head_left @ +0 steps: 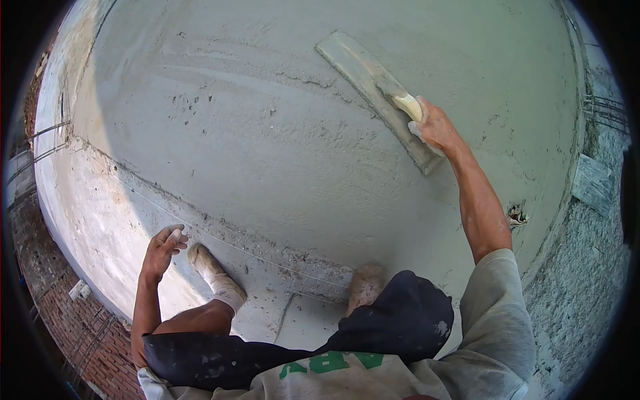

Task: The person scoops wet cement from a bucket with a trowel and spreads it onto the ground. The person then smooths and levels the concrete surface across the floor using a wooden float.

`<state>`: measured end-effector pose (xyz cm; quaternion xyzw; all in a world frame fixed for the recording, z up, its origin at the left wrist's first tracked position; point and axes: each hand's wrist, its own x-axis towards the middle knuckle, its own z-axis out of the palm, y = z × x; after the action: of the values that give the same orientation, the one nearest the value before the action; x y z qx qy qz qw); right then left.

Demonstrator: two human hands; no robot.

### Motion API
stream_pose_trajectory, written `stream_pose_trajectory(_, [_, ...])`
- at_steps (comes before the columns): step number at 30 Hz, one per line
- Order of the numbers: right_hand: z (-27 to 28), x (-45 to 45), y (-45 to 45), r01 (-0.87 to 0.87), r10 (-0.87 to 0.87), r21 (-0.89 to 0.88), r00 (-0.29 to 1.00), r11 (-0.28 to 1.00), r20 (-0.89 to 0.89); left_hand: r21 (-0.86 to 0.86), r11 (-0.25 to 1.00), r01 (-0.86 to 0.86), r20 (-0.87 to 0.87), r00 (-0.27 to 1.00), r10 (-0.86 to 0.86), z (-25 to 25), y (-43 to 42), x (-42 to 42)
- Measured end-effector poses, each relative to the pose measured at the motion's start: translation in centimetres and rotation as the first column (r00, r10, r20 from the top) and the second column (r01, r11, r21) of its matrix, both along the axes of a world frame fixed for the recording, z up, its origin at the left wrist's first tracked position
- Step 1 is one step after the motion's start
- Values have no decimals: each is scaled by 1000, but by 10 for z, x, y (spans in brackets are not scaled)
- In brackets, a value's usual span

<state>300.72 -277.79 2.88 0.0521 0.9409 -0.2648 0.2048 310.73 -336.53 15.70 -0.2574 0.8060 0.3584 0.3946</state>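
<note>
My right hand (435, 127) is wrapped round the pale handle of a long trowel (373, 83). The trowel's blade lies against the wet grey cement surface (267, 133), slanting from upper left to lower right. Low on the left, my left hand (165, 248) hangs above the lighter ledge near my shoe, holding nothing, its fingers bent and apart. A thin string (233, 250) runs across the ledge beside the rough edge of the cement.
My shoes (203, 260) stand along the ledge. Metal rods (50, 140) stick out at the far left, and others (605, 110) at the right. Brickwork (87, 333) lies at lower left. A flat board (593, 185) and a small hole (517, 215) are at the right.
</note>
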Motion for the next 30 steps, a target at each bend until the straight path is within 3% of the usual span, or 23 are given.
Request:
stream_pose_trajectory(1, [-10,-9,-10,-43,43,3,998,999,-50,-19,999,-37,8,999,37,-1,-7,10])
stream_pose_trajectory(4, [-3,-49,-66,-175,177,-56,984,983,35,-66,989,-134,32,990,137,3,-19,32])
stream_pose_trajectory(6, [-9,-66,-98,-245,242,-66,969,967,-45,-38,988,-148,34,988,149,6,-15,35])
stream_pose_trajectory(10, [4,-63,-153,-258,263,-116,964,959,29,10,991,-132,11,991,132,6,2,26])
stream_pose_trajectory(17, [-3,32,-154,-461,468,-181,883,869,-5,-64,994,-94,-163,983,82,12,1,18])
stream_pose_trajectory(21, [21,112,-105,-512,529,-138,832,848,167,-103,973,-206,-172,967,187,30,-22,48])
stream_pose_trajectory(23, [26,149,-66,-445,450,-72,872,893,192,-180,950,-254,-168,960,224,50,-32,71])
stream_pose_trajectory(24, [32,165,-45,-360,366,-67,919,931,148,-207,936,-286,-175,952,252,62,-43,85])
stream_pose_trajectory(25, [45,175,-29,-218,206,29,951,975,229,-231,920,-316,-183,943,278,70,-53,97])
stream_pose_trajectory(27, [23,211,11,125,-122,60,991,990,-56,-267,865,-425,-239,899,368,80,-65,121])
stream_pose_trajectory(28, [18,213,21,285,-272,60,947,957,-169,-255,844,-472,-265,873,408,79,-69,132])
stream_pose_trajectory(29, [18,207,22,536,-547,-123,833,835,-83,-243,821,-517,-286,847,449,76,-76,145])
stream_pose_trajectory(30, [20,200,22,738,-755,-264,654,621,50,-236,808,-540,-312,829,463,61,-87,159])
